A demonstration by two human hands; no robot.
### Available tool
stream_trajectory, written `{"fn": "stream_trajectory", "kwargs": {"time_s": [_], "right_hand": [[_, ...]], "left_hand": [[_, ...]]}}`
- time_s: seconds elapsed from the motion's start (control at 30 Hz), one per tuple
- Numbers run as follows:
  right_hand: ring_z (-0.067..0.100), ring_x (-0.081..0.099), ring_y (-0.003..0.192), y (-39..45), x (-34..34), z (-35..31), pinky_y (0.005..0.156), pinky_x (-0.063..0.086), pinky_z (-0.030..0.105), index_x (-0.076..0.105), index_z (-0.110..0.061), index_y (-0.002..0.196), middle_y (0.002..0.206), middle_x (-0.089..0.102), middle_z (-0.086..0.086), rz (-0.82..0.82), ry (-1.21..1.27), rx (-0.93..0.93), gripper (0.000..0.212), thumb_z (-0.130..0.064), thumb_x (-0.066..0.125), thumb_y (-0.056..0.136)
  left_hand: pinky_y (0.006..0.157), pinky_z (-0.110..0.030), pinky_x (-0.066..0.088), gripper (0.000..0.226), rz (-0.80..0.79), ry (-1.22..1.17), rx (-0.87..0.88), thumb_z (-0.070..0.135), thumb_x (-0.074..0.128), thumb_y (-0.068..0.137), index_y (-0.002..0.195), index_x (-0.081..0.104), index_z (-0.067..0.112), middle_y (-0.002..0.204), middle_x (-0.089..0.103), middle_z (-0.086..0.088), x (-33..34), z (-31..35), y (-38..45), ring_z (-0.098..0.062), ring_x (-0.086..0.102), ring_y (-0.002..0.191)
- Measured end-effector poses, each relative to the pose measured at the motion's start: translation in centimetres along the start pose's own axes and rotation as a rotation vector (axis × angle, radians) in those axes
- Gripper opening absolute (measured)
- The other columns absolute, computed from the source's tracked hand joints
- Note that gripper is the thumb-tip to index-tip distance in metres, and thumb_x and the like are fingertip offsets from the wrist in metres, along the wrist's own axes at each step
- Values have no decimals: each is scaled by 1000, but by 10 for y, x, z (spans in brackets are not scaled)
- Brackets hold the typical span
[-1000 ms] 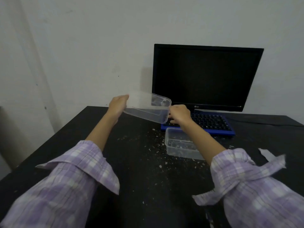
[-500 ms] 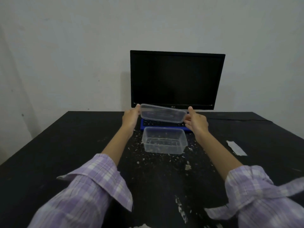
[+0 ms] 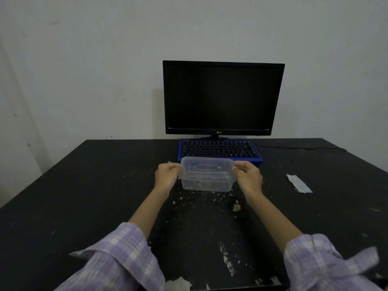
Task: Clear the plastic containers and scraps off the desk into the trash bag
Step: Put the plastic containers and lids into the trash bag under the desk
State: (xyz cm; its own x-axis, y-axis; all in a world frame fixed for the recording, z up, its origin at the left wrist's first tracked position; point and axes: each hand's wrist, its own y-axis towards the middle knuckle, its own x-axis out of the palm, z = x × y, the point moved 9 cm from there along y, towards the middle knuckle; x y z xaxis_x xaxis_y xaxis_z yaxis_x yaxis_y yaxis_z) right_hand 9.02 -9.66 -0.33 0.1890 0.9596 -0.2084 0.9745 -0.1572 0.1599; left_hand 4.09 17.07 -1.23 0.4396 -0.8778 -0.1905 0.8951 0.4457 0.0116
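Two clear plastic containers stand stacked on the black desk just in front of the keyboard, the upper one seated on the lower one. My left hand pinches the upper container's left end. At its right end, my right hand grips the rim the same way. Small pale scraps lie scattered around and in front of the containers, and a few sit inside the lower one. No trash bag is in view.
A blue keyboard and a dark monitor stand behind the containers by the wall. A white paper strip lies to the right. A larger white scrap sits at the near desk edge.
Both hands have brought the held container from the upper left down onto the container on the desk. The view has swung so that the monitor is now centred.
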Motion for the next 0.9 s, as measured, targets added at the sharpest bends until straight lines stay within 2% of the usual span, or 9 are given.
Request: {"fn": "stream_trajectory", "kwargs": {"time_s": [0.03, 0.1, 0.17, 0.27, 0.43, 0.53, 0.6, 0.73, 0.9], "right_hand": [[-4, 54, 81, -1, 0, 1, 61, 38, 11, 63, -18, 107, 101, 63, -4, -1, -20, -15, 19, -11, 59, 89], [3, 56, 87, -3, 1, 3, 68, 41, 14, 63, -16, 109, 105, 64, -2, 5, -49, -31, 21, -8, 57, 90], [6, 57, 94, -4, 0, 4, 76, 43, 18, 62, -14, 111, 109, 64, 0, 18, -60, -34, 23, -7, 56, 90], [8, 55, 98, -2, 0, 4, 83, 42, 21, 60, -12, 117, 114, 63, 3, 34, -72, -27, 27, -7, 57, 90], [10, 53, 96, 7, 0, 14, 86, 42, 27, 62, -11, 118, 116, 63, 5, -6, -125, 59, 27, -11, 56, 91], [11, 55, 96, 11, 0, 15, 90, 47, 31, 65, -13, 114, 113, 64, 4, -15, -146, 56, 25, -10, 57, 90], [10, 55, 93, 12, 1, 13, 88, 46, 29, 65, -12, 113, 111, 65, 4, -10, -173, 28, 25, -10, 58, 90], [7, 56, 87, 14, 2, 11, 83, 46, 25, 68, -12, 110, 105, 67, 3, -5, -216, -3, 23, -10, 58, 90], [11, 60, 91, 16, 2, 15, 88, 51, 31, 69, -12, 107, 103, 69, 3, 21, -178, 4, 21, -10, 59, 89]], "left_hand": [[94, -43, 51, 15, 0, 13, -1, 8, 59, 86, 91, 73, 13, 102, 70, -10, 0, -2, 0, -23, 63, 100], [79, -32, 55, 22, -13, -6, 3, 4, 58, 86, 80, 70, 23, 94, 70, -5, 2, -4, -1, -17, 66, 89], [69, -24, 54, 29, -13, -29, 11, 2, 58, 87, 72, 66, 26, 86, 68, -1, 2, -3, -4, -14, 67, 83], [67, -22, 53, 26, -17, -23, 11, 2, 56, 88, 77, 66, 22, 86, 67, 0, 3, -1, -4, -14, 66, 84], [66, -22, 54, 18, 9, -21, -24, 1, 58, 87, 100, 68, 7, 98, 66, -7, 1, -3, 1, -18, 66, 91], [65, -22, 54, 17, 8, -29, -32, -1, 59, 85, 90, 69, 12, 95, 66, -5, 1, -5, 2, -17, 66, 88], [58, -18, 54, 21, 19, -48, -25, -2, 60, 84, 79, 67, 17, 88, 66, -3, 1, -7, 1, -12, 66, 80], [54, -16, 55, 20, 44, -91, -20, -5, 60, 83, 80, 68, 13, 83, 67, -2, 0, -10, -2, -10, 66, 75], [58, -21, 55, 24, 88, -88, -21, -6, 59, 82, 74, 68, 14, 81, 64, 1, -1, -13, 2, -10, 64, 75]]}}
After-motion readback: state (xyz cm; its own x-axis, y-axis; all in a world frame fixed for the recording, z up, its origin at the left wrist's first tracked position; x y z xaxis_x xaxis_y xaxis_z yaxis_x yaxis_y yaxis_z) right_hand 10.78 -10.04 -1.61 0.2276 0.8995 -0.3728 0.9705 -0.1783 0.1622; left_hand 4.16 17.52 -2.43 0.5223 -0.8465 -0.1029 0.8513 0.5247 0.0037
